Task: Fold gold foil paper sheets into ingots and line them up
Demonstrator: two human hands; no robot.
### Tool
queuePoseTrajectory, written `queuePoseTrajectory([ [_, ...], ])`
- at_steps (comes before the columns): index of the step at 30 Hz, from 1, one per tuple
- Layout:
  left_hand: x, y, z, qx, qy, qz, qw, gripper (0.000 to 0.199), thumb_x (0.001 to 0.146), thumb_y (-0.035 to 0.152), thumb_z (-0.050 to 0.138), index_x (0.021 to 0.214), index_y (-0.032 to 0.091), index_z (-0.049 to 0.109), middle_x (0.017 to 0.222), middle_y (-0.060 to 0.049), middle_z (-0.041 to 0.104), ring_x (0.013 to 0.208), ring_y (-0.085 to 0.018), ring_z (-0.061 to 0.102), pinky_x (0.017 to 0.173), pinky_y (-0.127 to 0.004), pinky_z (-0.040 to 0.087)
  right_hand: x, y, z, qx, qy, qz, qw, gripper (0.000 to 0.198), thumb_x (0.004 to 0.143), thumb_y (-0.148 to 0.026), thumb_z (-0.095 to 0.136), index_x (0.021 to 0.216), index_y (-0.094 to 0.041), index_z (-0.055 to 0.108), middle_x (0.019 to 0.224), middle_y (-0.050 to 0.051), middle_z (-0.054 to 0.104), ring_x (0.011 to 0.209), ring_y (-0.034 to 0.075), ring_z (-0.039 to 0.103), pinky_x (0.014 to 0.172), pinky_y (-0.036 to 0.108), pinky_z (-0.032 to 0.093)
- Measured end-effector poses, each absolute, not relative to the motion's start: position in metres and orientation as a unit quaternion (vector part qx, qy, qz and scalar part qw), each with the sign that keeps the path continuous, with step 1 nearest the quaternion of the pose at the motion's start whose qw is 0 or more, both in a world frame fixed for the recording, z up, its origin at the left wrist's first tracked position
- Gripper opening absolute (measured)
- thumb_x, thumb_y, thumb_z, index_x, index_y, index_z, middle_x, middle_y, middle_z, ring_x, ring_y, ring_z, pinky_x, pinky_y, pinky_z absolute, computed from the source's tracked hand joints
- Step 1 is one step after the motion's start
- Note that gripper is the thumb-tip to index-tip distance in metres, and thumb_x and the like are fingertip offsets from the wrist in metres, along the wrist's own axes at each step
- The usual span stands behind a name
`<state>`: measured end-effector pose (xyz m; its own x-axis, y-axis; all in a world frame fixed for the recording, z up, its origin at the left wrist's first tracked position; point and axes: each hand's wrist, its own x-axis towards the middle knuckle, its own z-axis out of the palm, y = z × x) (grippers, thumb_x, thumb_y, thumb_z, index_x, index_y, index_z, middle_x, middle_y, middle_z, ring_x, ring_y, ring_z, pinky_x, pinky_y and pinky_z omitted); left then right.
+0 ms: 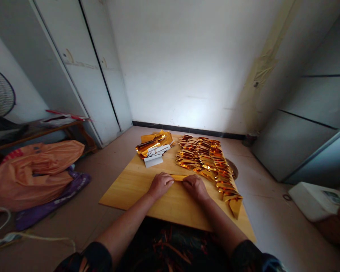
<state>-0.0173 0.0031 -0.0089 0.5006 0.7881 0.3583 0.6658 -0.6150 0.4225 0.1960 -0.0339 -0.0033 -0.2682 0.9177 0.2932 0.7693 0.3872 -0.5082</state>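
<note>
Low over the wooden board, a narrow folded strip of gold foil paper (178, 177) stretches between my two hands. Its left end is pinched by my left hand (161, 185), fingers closed and thumb along the near edge. My right hand (197, 186) grips the other end the same way. Just beyond my right hand lie rows of folded gold foil pieces (201, 155), overlapping one another. Further off to the left is a loose pile of gold foil sheets (155, 142) with white-backed paper (153, 160) at its near side.
The wooden board (124, 189) spans the space before my lap. A round brown object (232, 169) shows past its right edge. Orange (39, 173) and purple bags (53, 200) lie at left by a bench, with a cable on the floor. A white box (319, 200) stands at right.
</note>
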Motion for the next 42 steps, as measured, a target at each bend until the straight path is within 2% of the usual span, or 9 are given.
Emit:
queuePoseTrajectory([
  [3, -0.012, 0.008, -0.007, 0.835, 0.467, 0.259, 0.131, 0.016, 0.085, 0.02, 0.056, 0.08, 0.019, 0.072, 0.081, -0.004, 0.07, 0.081, -0.016, 0.06, 0.075, -0.026, 0.044, 0.192, -0.026, -0.002, -0.587, -0.745, 0.145, 0.282, 0.019, 0.087, -0.021, 0.051, 0.091, -0.019, 0.07, 0.091, 0.005, 0.071, 0.085, 0.018, 0.061, 0.077, 0.026, 0.043],
  [5, -0.007, 0.011, -0.007, 0.817, 0.498, 0.254, 0.139, 0.016, 0.084, 0.019, 0.057, 0.083, 0.019, 0.072, 0.083, -0.004, 0.071, 0.082, -0.016, 0.061, 0.075, -0.025, 0.044, 0.188, -0.023, -0.003, -0.624, -0.715, 0.144, 0.28, 0.02, 0.086, -0.022, 0.053, 0.099, -0.019, 0.068, 0.096, 0.006, 0.071, 0.088, 0.019, 0.063, 0.078, 0.026, 0.044],
  [10, 0.003, 0.011, -0.005, 0.777, 0.553, 0.26, 0.152, 0.026, 0.082, 0.016, 0.059, 0.105, 0.02, 0.069, 0.101, -0.004, 0.071, 0.091, -0.017, 0.062, 0.083, -0.026, 0.045, 0.182, -0.019, -0.009, -0.683, -0.665, 0.128, 0.272, 0.032, 0.085, -0.025, 0.055, 0.115, -0.018, 0.06, 0.108, 0.008, 0.068, 0.095, 0.02, 0.064, 0.082, 0.027, 0.045],
  [15, 0.006, 0.007, -0.003, 0.771, 0.583, 0.227, 0.121, 0.039, 0.083, 0.02, 0.06, 0.122, 0.021, 0.06, 0.092, -0.004, 0.07, 0.085, -0.018, 0.062, 0.079, -0.028, 0.045, 0.184, -0.016, -0.015, -0.689, -0.67, 0.119, 0.248, 0.035, 0.083, -0.026, 0.056, 0.116, -0.017, 0.058, 0.113, 0.009, 0.066, 0.098, 0.02, 0.062, 0.084, 0.027, 0.045],
  [21, 0.008, 0.007, -0.005, 0.796, 0.563, 0.206, 0.082, 0.033, 0.086, 0.023, 0.057, 0.119, 0.022, 0.061, 0.102, -0.005, 0.07, 0.094, -0.02, 0.061, 0.084, -0.03, 0.044, 0.184, -0.01, -0.014, -0.7, -0.668, 0.121, 0.222, 0.033, 0.082, -0.027, 0.057, 0.113, -0.018, 0.059, 0.112, 0.009, 0.066, 0.099, 0.02, 0.061, 0.083, 0.027, 0.043],
  [28, 0.009, 0.005, -0.005, 0.798, 0.57, 0.183, 0.067, 0.035, 0.088, 0.024, 0.055, 0.122, 0.022, 0.057, 0.104, -0.006, 0.069, 0.096, -0.02, 0.06, 0.085, -0.03, 0.043, 0.182, -0.009, -0.01, -0.708, -0.67, 0.107, 0.194, 0.028, 0.082, -0.025, 0.057, 0.108, -0.017, 0.06, 0.107, 0.008, 0.066, 0.094, 0.019, 0.061, 0.077, 0.025, 0.041],
  [37, 0.011, 0.003, 0.0, 0.784, 0.595, 0.165, 0.069, 0.038, 0.087, 0.026, 0.055, 0.125, 0.023, 0.054, 0.093, -0.004, 0.068, 0.09, -0.019, 0.06, 0.08, -0.029, 0.042, 0.182, -0.01, -0.013, -0.7, -0.682, 0.085, 0.196, 0.024, 0.083, -0.024, 0.055, 0.106, -0.017, 0.06, 0.103, 0.007, 0.065, 0.091, 0.018, 0.06, 0.076, 0.024, 0.04],
  [42, 0.011, 0.002, 0.001, 0.781, 0.599, 0.166, 0.065, 0.031, 0.085, 0.024, 0.057, 0.117, 0.022, 0.056, 0.091, -0.003, 0.066, 0.088, -0.018, 0.058, 0.079, -0.028, 0.041, 0.18, -0.013, -0.016, -0.699, -0.682, 0.054, 0.208, 0.023, 0.084, -0.024, 0.053, 0.106, -0.019, 0.06, 0.104, 0.006, 0.06, 0.083, 0.016, 0.058, 0.071, 0.024, 0.039],
])
